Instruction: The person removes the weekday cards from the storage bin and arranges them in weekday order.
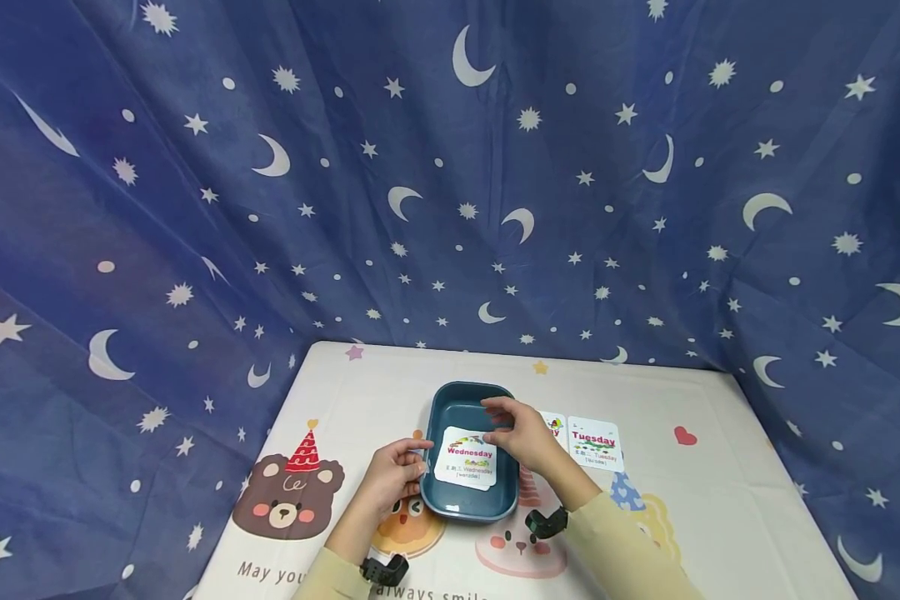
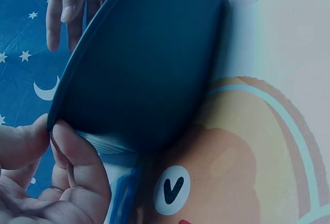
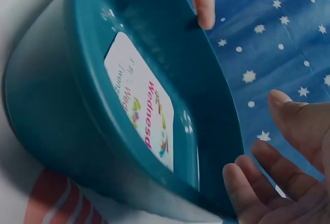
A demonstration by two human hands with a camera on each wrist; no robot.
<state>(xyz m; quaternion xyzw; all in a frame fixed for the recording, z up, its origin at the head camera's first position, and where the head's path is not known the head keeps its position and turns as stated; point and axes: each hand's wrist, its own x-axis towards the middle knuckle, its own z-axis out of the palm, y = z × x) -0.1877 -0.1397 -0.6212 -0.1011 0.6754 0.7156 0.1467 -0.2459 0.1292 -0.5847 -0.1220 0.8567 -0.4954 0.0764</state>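
A dark teal plastic basin [image 1: 465,510] stands on the table with a white "Wednesday" card [image 1: 467,467] lying inside; another card's edge peeks out beneath it. My left hand [image 1: 392,475] pinches the basin's left rim between thumb and fingers, as the left wrist view shows with the basin wall [image 2: 139,74] beside it. Over the right side of the basin hovers my right hand [image 1: 523,433], fingers loosely bent and holding nothing. In the right wrist view its fingertips are close to the rim, and the card [image 3: 142,100] lies face up.
To the right of the basin lies a "Tuesday" card [image 1: 596,446]. Beside it is another card [image 1: 555,423], partly covered by my right hand. A white cloth with cartoon prints covers the table [image 1: 705,500]. Behind hangs a blue curtain [image 1: 495,267] with moons and stars.
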